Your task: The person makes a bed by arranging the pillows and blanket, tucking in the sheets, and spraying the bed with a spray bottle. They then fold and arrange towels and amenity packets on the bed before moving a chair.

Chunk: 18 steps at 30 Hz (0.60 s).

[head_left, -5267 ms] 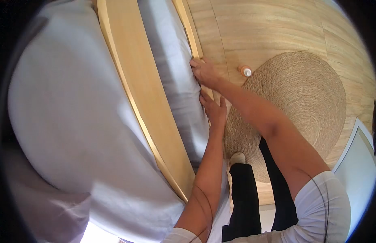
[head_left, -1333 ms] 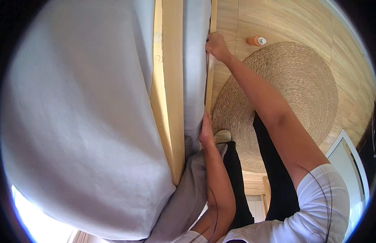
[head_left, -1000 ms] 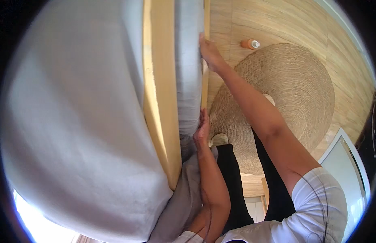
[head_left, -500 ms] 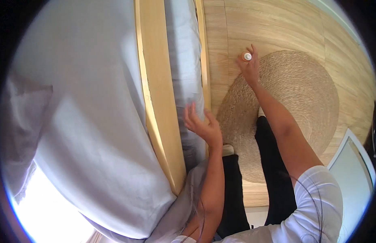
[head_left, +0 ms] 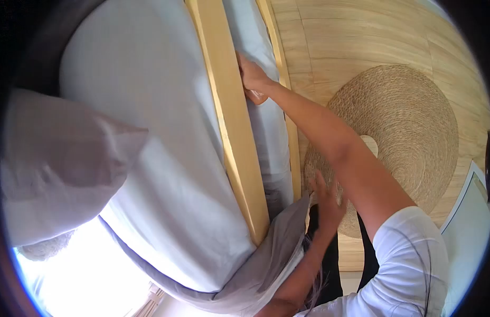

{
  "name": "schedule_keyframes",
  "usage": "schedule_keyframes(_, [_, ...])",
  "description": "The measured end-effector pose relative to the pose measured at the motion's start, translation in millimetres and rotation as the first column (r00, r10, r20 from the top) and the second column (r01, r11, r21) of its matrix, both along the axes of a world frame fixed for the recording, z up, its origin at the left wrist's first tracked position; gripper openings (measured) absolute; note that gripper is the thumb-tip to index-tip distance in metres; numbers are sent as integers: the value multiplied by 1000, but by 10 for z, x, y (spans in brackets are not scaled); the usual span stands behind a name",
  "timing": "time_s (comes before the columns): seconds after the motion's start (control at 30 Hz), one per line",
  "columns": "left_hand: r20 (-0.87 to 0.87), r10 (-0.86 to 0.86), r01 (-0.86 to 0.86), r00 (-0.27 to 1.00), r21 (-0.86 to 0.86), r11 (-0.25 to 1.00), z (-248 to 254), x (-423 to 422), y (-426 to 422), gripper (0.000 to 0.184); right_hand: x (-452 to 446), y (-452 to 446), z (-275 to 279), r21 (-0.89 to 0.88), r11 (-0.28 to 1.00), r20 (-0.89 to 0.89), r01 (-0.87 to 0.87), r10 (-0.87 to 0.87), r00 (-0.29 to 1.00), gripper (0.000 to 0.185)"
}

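Observation:
My right hand (head_left: 254, 75) is wrapped round an orange bottle (head_left: 257, 97), over the lower grey mattress (head_left: 279, 137) and against the wooden board (head_left: 239, 127). The bottle's top is hidden. Lower down, beneath my right forearm, my left hand (head_left: 329, 201) is raised with its fingers spread, blurred and holding nothing. It is just right of the dark grey fabric (head_left: 287, 232) that hangs at the board's lower end.
Left of the board lies a large grey-covered mattress (head_left: 150, 95) with a mauve-grey pillow (head_left: 65, 164). A thin wooden rail (head_left: 284, 68) edges the lower mattress. A round woven rug (head_left: 408, 116) lies on the wood floor (head_left: 361, 31); a white-framed panel (head_left: 469, 222) stands at right.
My right hand has taken the orange bottle from the floor and carried it left over the lower mattress. My left hand has moved right, away from the mattress edge. The view has shifted.

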<state>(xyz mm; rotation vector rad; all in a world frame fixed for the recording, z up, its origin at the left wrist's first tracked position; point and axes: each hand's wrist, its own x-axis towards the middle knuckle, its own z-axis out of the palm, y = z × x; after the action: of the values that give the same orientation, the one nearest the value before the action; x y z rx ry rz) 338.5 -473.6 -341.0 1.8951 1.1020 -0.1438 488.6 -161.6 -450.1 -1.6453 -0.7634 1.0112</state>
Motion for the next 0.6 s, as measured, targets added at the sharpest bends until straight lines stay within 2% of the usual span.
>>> schedule_keyframes(0.03, [-9, 2, -2, 1000, 1, 1000, 177, -37, -101, 57, -119, 35, -59, 1, 1000, -9, -2, 2, 1000, 56])
schedule_keyframes(0.1, [-89, -118, 116, 989, -29, 993, 407, -138, -291, 52, -329, 61, -134, 158, 986, -383, 58, 7, 924, 50])
schedule_keyframes(0.13, [-156, -198, 206, 968, 37, 978, 452, -218, -321, 49, -444, -128, 89, 226, 960, -462, 167, -46, 886, 40])
schedule_keyframes(0.17, [-169, -186, 192, 968, 17, 981, 476, -278, -290, 49, -553, -210, 148, 207, 966, -475, 156, -40, 879, 40])
schedule_keyframes(0.2, [-366, -283, 304, 886, 0, 953, 498, -327, -222, 53, -739, -332, 177, 34, 984, -723, 177, -98, 684, 38])
schedule_keyframes(0.23, [-548, -375, 411, 747, -62, 909, 546, -441, -170, 58, -1012, -508, 150, -156, 977, -889, 144, -202, 411, 37])
schedule_keyframes(0.27, [-580, -371, 419, 725, -55, 906, 523, -611, -93, 58, -1247, -723, 151, -194, 974, -897, 118, -225, 381, 37])
schedule_keyframes(0.3, [-607, -364, 425, 707, -47, 904, 498, -768, -52, 58, -1483, -990, 81, -173, 985, -914, 2, -161, 373, 35])
schedule_keyframes(0.33, [-670, -384, 439, 635, -96, 893, 542, -892, -1, 57, -1684, -1218, 39, -137, 986, -930, -100, -93, 357, 34])
schedule_keyframes(0.37, [-721, -397, 453, 569, -128, 882, 545, -968, 38, 56, -1830, -1425, 2, -148, 983, -931, -112, -100, 350, 34])
schedule_keyframes(0.4, [-721, -400, 441, 566, -144, 886, 566, -974, 47, 56, -1899, -1639, 12, 132, 984, -543, -117, 171, 822, 33])
schedule_keyframes(0.43, [-745, -399, 484, 535, -117, 867, 575, -1061, 21, 57, -1996, -1838, 52, 351, 893, 106, -281, 260, 960, 33])
schedule_keyframes(0.47, [-768, -393, 525, 506, -87, 846, 589, -1123, -35, 57, -2052, -2010, 143, 344, 894, 99, -287, 270, 958, 33])
schedule_keyframes(0.5, [-768, -398, 521, 502, -99, 848, 607, -1163, -76, 57, -2097, -2148, 239, 179, 815, 177, -551, 525, 833, 34])
schedule_keyframes(0.53, [-736, -354, 366, 577, -155, 918, 631, -1194, -102, 51, -2144, -2245, 296, -1, 650, 207, -760, 744, 635, 35])
schedule_keyframes(0.57, [-706, -294, 201, 645, -215, 956, 665, -1222, -140, 45, -2157, -2290, 321, -3, 645, 202, -764, 748, 632, 35])
schedule_keyframes(0.6, [-705, -294, 199, 645, -217, 956, 721, -1268, -197, 45, -2146, -2289, 327, -29, 649, 230, -761, 745, 627, 35])
